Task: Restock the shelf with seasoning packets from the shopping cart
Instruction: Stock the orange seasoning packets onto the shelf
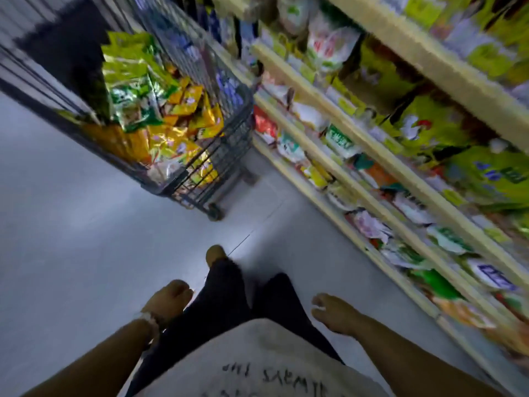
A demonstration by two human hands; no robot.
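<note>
A dark wire shopping cart (229, 156) stands ahead of me on the left, heaped with yellow, gold and green seasoning packets (160, 110). Along the right runs a shelf unit (337, 156) with cream edges, its tiers packed with green, white and red packets. My left hand (169, 300) hangs low beside my dark trouser leg, fingers curled loosely, nothing in it. My right hand (333, 312) hangs on the other side, also holding nothing, fingers slightly apart. Both hands are well short of the cart and the shelf. The whole picture is blurred.
Pale grey floor (71, 239) spreads between me and the cart. A cart wheel (214, 214) rests close to the shelf base. My foot (216, 255) steps forward toward the cart. A dark grille or wall stands at the upper left.
</note>
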